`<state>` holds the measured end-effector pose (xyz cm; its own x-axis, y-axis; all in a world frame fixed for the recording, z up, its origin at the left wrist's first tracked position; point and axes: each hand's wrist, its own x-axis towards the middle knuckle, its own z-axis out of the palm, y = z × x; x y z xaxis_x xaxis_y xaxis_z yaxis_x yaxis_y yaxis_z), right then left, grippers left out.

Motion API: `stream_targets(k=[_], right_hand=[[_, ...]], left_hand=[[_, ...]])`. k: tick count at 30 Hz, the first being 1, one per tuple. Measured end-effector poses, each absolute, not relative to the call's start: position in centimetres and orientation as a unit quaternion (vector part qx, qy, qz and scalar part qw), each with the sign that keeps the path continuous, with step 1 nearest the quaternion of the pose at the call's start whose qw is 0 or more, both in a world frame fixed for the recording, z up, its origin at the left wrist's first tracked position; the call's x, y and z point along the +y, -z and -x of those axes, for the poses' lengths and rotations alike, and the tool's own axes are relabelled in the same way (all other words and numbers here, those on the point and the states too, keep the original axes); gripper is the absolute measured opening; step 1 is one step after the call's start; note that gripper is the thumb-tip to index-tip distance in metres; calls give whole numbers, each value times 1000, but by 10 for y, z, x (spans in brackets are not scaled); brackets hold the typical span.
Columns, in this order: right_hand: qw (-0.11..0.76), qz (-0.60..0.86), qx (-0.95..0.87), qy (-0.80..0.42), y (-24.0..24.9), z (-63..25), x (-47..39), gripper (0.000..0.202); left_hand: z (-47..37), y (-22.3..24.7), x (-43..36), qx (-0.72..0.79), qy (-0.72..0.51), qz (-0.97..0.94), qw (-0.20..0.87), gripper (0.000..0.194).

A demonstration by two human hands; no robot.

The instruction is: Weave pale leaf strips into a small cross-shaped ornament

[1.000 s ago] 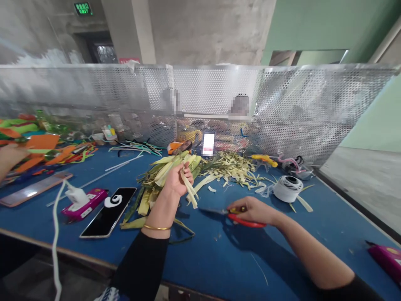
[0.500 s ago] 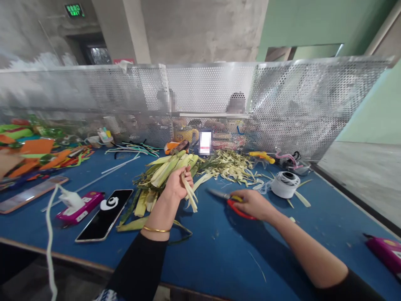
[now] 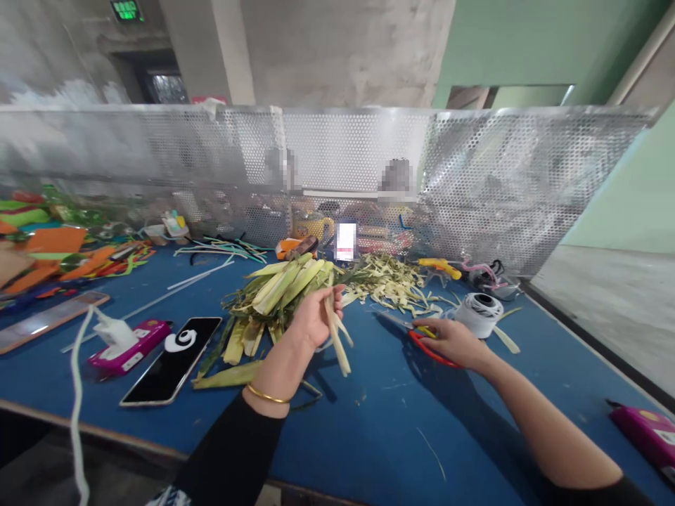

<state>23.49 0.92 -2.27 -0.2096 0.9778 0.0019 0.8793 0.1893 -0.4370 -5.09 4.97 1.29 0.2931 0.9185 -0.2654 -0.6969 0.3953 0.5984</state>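
Note:
Pale corn husk strips [image 3: 339, 341] hang down from my left hand [image 3: 316, 316], whose fingers are closed on their upper end. Behind that hand lies a pile of green and yellowish corn husks [image 3: 282, 284]. My right hand [image 3: 456, 342] grips a pair of scissors [image 3: 433, 349] with red and yellow handles, low over the blue table, the blades pointing left toward the husk strips but apart from them. Just behind my right hand stands a spool of white string [image 3: 479, 313]. A heap of cut husk shreds [image 3: 390, 281] lies beyond both hands.
On the left lie a black phone [image 3: 171, 362], a magenta power strip [image 3: 131, 344] with a white cord, and colourful scraps [image 3: 68, 253]. A yellow glue gun [image 3: 440, 267] sits near the perforated metal screen [image 3: 474, 176]. Another magenta power strip [image 3: 646, 436] is at far right.
My left hand has shifted right with the husk strips, away from the pile. My right hand has moved right with the scissors, closer to the string spool.

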Motion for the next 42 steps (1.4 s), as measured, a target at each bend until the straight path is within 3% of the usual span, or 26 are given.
stream_targets(k=[2, 6, 9, 11, 13, 16, 23, 26, 32, 35, 40, 42], right_hand=[[117, 649, -749, -57, 31, -234, 14, 43], [73, 644, -761, 33, 32, -231, 10, 34], [188, 588, -784, 62, 20, -218, -1, 27], [319, 547, -774, -24, 15, -201, -9, 31], [390, 507, -742, -200, 15, -181, -17, 33], [403, 448, -716, -353, 22, -153, -28, 33], [444, 487, -579, -480, 12, -154, -37, 44], [450, 483, -520, -542, 3, -164, -36, 42], [403, 446, -510, -615, 4, -174, -31, 37], [377, 483, -562, -555, 2, -180, -30, 41], [287, 573, -745, -184, -5, -197, -26, 28], [274, 573, -767, -89, -3, -202, -24, 27]], left_hand=[[40, -11, 42, 274, -499, -199, 797, 17], [19, -5, 25, 250, -478, -218, 813, 21], [7, 0, 13, 228, -484, -256, 805, 18], [1, 2, 6, 223, -493, -290, 789, 16], [-5, 4, 0, 226, -495, -325, 773, 16], [-9, 6, -6, 233, -495, -364, 754, 16], [-6, 8, -3, 368, -484, -412, 678, 30], [-4, 8, -1, 380, -511, -453, 624, 26], [-3, 8, -2, 302, -425, -493, 697, 38], [-3, 12, 1, 326, -404, -468, 716, 40], [0, 15, 7, 369, -434, -433, 699, 34], [1, 16, 8, 373, -436, -424, 701, 35]])
